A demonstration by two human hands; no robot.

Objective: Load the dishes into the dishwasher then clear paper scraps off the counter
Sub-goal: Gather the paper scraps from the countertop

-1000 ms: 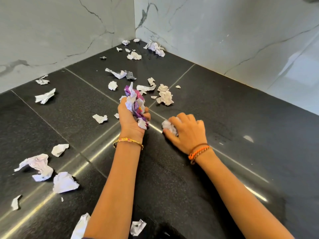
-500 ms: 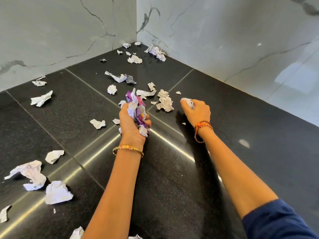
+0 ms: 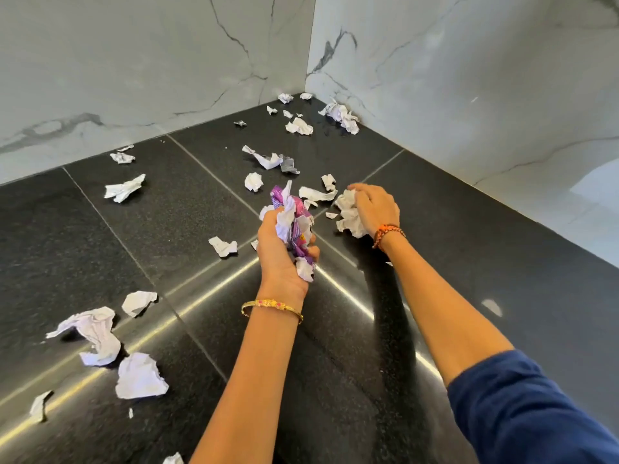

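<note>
Torn white paper scraps lie scattered over the black granite counter (image 3: 502, 262). My left hand (image 3: 279, 249) grips a crumpled bundle of white and purple paper (image 3: 294, 226) above the middle of the counter. To its right, my right hand (image 3: 375, 205) curls over a clump of white scraps (image 3: 350, 214) on the counter. More scraps lie beyond the hands, such as a folded piece (image 3: 268, 159) and a pile in the far corner (image 3: 341, 115). Larger crumpled scraps (image 3: 97, 333) (image 3: 139, 376) lie at the near left. No dishes or dishwasher are in view.
Two white marble walls (image 3: 150, 61) (image 3: 469, 78) meet at the far corner and close off the counter at the back and right. Small scraps (image 3: 124, 189) (image 3: 122, 158) lie along the left wall, and a scrap (image 3: 222, 246) lies just left of my left hand.
My right hand picked a scrap off the counter near my left hand, moved forward with it, and now closes over the clump of white scraps. My left hand stayed put with its bundle.
</note>
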